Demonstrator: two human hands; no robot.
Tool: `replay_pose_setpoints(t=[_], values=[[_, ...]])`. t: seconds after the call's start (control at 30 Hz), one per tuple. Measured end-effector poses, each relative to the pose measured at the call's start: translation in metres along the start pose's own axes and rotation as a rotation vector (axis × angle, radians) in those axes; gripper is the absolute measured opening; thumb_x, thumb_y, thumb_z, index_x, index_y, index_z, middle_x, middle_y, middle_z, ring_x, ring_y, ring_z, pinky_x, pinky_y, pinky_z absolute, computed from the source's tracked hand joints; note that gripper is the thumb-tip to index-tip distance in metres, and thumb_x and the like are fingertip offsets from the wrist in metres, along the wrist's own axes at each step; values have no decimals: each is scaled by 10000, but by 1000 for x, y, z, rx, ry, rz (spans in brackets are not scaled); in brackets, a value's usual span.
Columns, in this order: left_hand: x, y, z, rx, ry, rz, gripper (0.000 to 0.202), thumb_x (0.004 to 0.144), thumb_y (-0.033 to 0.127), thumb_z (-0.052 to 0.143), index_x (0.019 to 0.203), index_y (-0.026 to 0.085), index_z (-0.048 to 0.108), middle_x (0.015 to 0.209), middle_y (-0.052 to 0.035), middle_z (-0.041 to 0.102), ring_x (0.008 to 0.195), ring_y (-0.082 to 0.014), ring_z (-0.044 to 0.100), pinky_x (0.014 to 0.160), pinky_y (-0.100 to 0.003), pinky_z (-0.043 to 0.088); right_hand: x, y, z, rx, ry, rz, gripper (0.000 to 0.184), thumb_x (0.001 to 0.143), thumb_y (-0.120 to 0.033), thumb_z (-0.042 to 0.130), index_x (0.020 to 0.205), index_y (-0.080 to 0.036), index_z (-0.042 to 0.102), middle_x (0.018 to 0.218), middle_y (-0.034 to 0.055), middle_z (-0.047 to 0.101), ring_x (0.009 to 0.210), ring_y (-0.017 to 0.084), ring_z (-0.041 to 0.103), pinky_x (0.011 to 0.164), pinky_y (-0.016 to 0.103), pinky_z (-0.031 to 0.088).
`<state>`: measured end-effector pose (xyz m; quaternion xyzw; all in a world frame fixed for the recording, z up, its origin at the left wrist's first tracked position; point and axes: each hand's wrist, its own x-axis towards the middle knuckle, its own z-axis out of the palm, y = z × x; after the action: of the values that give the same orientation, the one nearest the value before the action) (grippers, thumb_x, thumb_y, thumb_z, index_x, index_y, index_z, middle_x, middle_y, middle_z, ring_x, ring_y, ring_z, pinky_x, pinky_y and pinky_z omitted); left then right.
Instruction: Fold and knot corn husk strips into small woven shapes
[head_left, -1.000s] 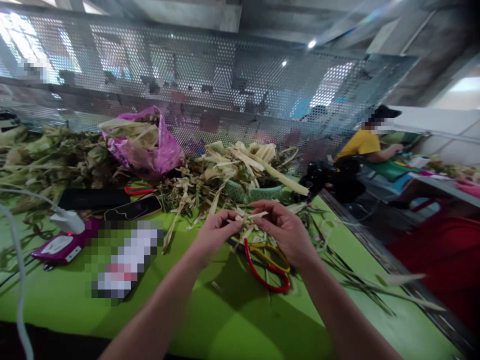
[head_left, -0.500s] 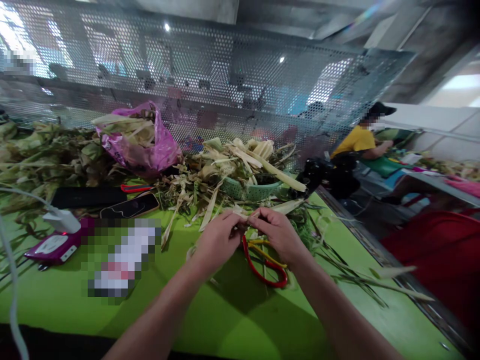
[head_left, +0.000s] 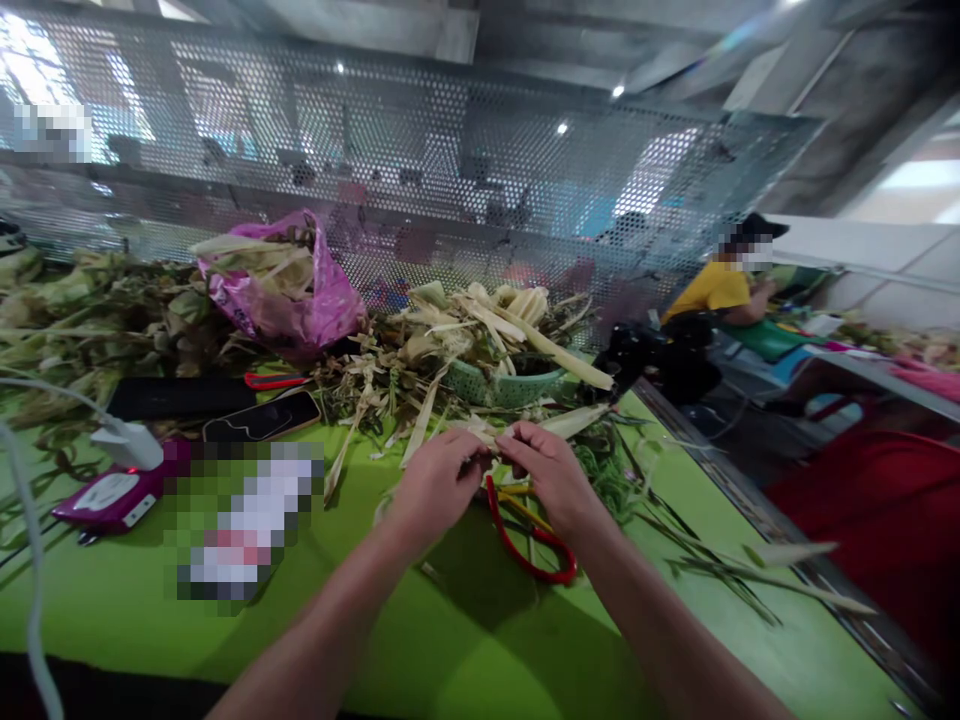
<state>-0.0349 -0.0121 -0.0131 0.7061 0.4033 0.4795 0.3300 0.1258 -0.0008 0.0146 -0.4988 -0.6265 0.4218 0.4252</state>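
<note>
My left hand (head_left: 441, 480) and my right hand (head_left: 546, 470) meet over the table, each closed in a pinch. Between their fingertips runs a pale strip of corn husk (head_left: 489, 440), mostly covered by the fingers. Just below them lie scissors with red and yellow handles (head_left: 541, 574), the blades hidden under my hands. A green basket (head_left: 504, 388) heaped with dried corn husks (head_left: 480, 315) stands beyond my fingers. Beside my right hand is a tangle of green fibre (head_left: 606, 470).
A pink plastic bag (head_left: 330, 310) of husks leans at the back left. A phone (head_left: 262, 416), a red-handled tool (head_left: 276, 380) and a purple power strip (head_left: 124, 490) lie on the green table (head_left: 420, 650). Thin stalks (head_left: 720, 555) lie rightward. A person in yellow (head_left: 709, 288) sits beyond.
The whole view has shifted slightly, with the table things sitting a little lower. My hands stay together at the husk strip, and the fingers have barely moved.
</note>
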Motion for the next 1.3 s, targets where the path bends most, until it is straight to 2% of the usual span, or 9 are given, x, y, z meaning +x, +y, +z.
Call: replay_pose_setpoints(t=[0.1,0.2,0.33,0.47,0.6,0.83,1.03,1.17,1.3], values=[[2,-1,-3,-169,66,-175,141,809,263,550,835,171,654,780,-32,639,730,-152,545,697,-263,402,-1,-2,-10,-120,-69,-4,312,850,-497,517,851,-189,569,707,-6,569,605,141,500,582,260,395],[5,1,-9,-431,135,-367,204,783,346,597,829,151,639,679,4,580,606,-108,475,599,-229,364,-13,0,-30,-511,-147,-53,272,888,-456,477,969,-225,598,830,24,638,743,193,563,667,298,407],[5,5,-12,-654,182,-428,235,728,380,666,777,152,635,685,7,578,611,-90,470,600,-212,358,-39,12,-40,-891,-290,-36,154,796,-275,552,925,-212,606,917,64,649,800,226,573,684,310,377],[4,4,-12,-738,198,-443,240,706,378,693,781,153,654,706,1,590,626,-86,482,596,-203,357,-53,15,-26,-1032,-254,20,302,651,-116,517,941,-197,547,915,75,636,764,220,562,606,288,307],[5,5,-15,-775,239,-448,232,682,359,716,757,149,653,685,10,582,600,-73,470,577,-192,360,-48,18,-28,-906,-191,89,443,616,-112,508,1048,-208,514,812,34,607,674,190,539,579,278,295],[7,11,-19,-864,284,-471,235,661,353,725,741,148,642,689,7,606,567,-59,466,539,-186,340,-52,21,-69,-165,-222,258,601,706,-319,633,1284,-216,502,868,49,618,753,198,585,620,284,436],[6,10,-19,-870,282,-472,250,643,361,736,732,147,642,675,5,597,561,-62,461,538,-190,344,-64,17,-83,-146,-265,277,665,772,-579,598,1366,-315,459,959,79,656,762,230,617,685,342,515],[6,10,-19,-872,269,-464,261,624,366,743,719,148,637,670,2,588,567,-71,470,530,-193,346,-62,13,-84,-226,-272,166,677,786,-616,556,1376,-300,456,1089,116,636,1083,314,567,903,419,473],[5,10,-17,-861,237,-476,250,618,352,736,725,151,636,672,-4,595,561,-75,469,526,-196,348,-53,3,-74,-243,-326,124,675,797,-616,544,1374,-282,442,1029,101,631,1034,302,577,887,431,475]])
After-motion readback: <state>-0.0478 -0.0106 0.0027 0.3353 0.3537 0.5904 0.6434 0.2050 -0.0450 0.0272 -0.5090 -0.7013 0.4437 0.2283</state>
